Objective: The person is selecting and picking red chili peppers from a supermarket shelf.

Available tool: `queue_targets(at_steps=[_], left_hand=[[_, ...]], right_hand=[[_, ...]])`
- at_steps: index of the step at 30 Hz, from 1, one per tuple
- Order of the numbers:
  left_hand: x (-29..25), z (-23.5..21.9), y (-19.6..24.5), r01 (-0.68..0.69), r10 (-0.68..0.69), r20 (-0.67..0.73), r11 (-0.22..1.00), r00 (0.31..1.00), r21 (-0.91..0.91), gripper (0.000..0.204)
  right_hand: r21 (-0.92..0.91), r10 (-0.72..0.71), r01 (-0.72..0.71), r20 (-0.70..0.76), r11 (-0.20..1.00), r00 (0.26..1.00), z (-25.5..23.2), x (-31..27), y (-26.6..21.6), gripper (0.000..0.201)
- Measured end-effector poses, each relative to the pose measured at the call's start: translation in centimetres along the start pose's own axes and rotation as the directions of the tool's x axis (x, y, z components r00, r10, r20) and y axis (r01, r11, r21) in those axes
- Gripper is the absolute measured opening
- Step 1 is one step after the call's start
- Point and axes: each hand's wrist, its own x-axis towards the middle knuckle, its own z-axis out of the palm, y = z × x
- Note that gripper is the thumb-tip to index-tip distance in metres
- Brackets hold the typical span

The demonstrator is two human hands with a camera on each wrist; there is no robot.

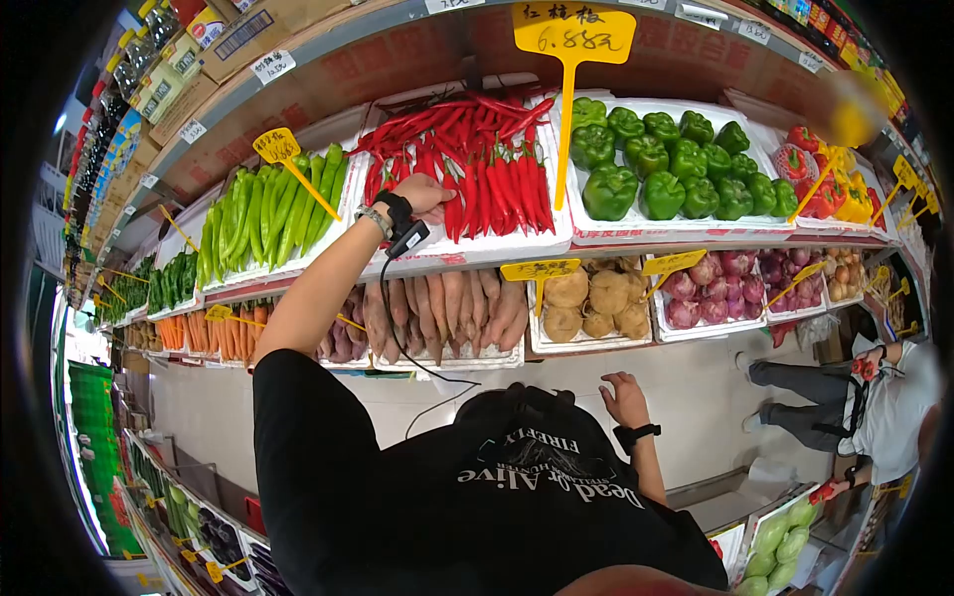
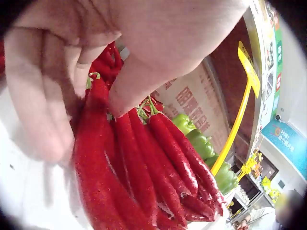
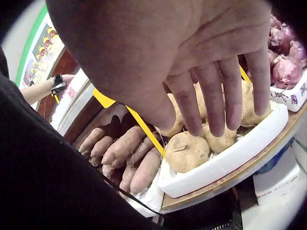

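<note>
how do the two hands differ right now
The left hand is raised to the upper shelf, fingers curled among the red chillies; the right hand hangs low, below the potatoes. The left touches produce; the right, fingers straight, holds nothing. Both wear a dark wrist strap.

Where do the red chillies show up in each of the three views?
Head: red chillies in a white tray on the upper shelf, centre top, under the left hand.
Left wrist: they fill the lower middle, with the left hand's fingers touching their stem ends.
Right wrist: not in it; that view shows the lower shelf.
Shared landmark: the yellow price sign beside the chillies; a similar one shows in the right wrist view.
</note>
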Motion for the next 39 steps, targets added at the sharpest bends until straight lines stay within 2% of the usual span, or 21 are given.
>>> queue_targets(at_steps=[2,5,7,15,16,19,20,22,25,26,27,28,29,30,33,34,35,37,39], left_hand=[[0.5,-0.1,-0.2,0.020,-0.019,0.035,0.999,0.999,-0.049,0.035],[-1.7,1.0,1.0,-0.076,0.074,-0.020,0.992,0.997,-0.100,0.036],[-1.9,1.2,1.0,-0.095,0.098,0.011,0.987,0.995,-0.126,0.037],[-3.0,1.6,0.4,-0.330,0.324,-0.062,0.930,0.944,-0.160,0.036],[-3.2,1.8,0.4,-0.321,0.316,-0.058,0.923,0.947,-0.212,0.037],[-3.2,2.1,-0.1,-0.405,0.399,-0.121,0.914,0.909,-0.031,0.034],[-3.4,2.0,-0.3,-0.413,0.422,-0.149,0.906,0.894,0.092,0.033],[-4.6,1.9,0.1,-0.400,0.476,-0.192,0.854,0.858,0.332,0.030],[-3.9,-0.5,-1.9,-0.359,0.372,-0.108,0.925,0.922,0.123,0.024],[-1.4,-2.7,-4.2,-0.378,0.379,-0.030,0.925,0.925,0.033,0.021],[-3.2,-3.6,-3.5,-0.280,0.286,-0.085,0.957,0.954,0.082,0.020],[-4.4,-4.4,-3.5,-0.248,0.313,-0.194,0.922,0.930,0.297,0.025],[-5.4,-5.1,-3.7,-0.181,0.357,-0.289,0.850,0.888,0.495,0.032],[-6.1,-5.5,-3.6,-0.027,0.328,-0.340,0.753,0.881,0.657,0.049],[-7.4,-4.7,-2.8,0.148,0.180,-0.342,0.653,0.922,0.743,0.058],[-7.2,-4.3,-2.6,0.158,0.158,-0.319,0.620,0.935,0.769,0.067],[-7.5,-3.8,-2.7,0.104,0.210,-0.321,0.669,0.924,0.736,0.068],[-6.8,-3.1,-3.1,0.107,0.335,-0.436,0.679,0.835,0.727,0.054],[-4.6,-3.4,-3.4,0.046,0.442,-0.446,0.668,0.778,0.742,0.055]], right_hand=[[0.002,0.017,-0.017,-0.012,1.000,1.000,0.0,-0.1,0.1,0.022],[-0.021,0.058,-0.058,0.011,0.998,0.998,0.2,-0.5,0.5,0.022],[-0.010,0.076,-0.076,0.017,0.997,0.997,0.3,-0.8,0.4,0.022],[0.001,0.065,-0.065,0.012,0.998,0.998,1.8,-1.6,1.1,0.023],[0.000,0.065,-0.065,0.014,0.998,0.998,1.9,-1.7,1.2,0.022],[0.001,0.056,-0.056,0.014,0.998,0.998,2.2,-1.7,1.3,0.022],[0.003,0.052,-0.052,0.012,0.999,0.999,2.2,-1.8,1.4,0.022],[0.017,0.060,-0.060,0.011,0.998,0.998,1.8,-1.8,0.9,0.022],[0.028,0.051,-0.052,0.006,0.998,0.999,1.8,-1.8,1.0,0.021],[0.031,0.046,-0.046,0.007,0.998,0.999,1.9,-1.9,1.2,0.021],[0.030,0.043,-0.043,0.009,0.999,0.999,1.9,-1.9,1.3,0.021],[0.028,0.039,-0.039,0.011,0.999,0.999,1.9,-1.9,1.3,0.022],[0.026,0.035,-0.035,0.013,0.999,0.999,1.9,-1.9,1.4,0.022],[0.004,0.027,-0.027,0.011,1.000,1.000,1.9,-1.7,1.2,0.022],[-0.002,0.046,-0.046,0.054,0.999,0.997,1.7,-1.3,0.6,0.022],[-0.002,0.027,-0.026,0.058,1.000,0.998,1.8,-1.0,0.6,0.022],[-0.002,0.007,-0.007,0.062,1.000,0.998,2.0,-0.7,0.7,0.023],[-0.002,-0.024,0.024,0.068,1.000,0.997,2.3,0.0,0.8,0.024],[0.000,-0.050,0.050,0.075,0.999,0.996,2.4,0.5,0.7,0.024]])
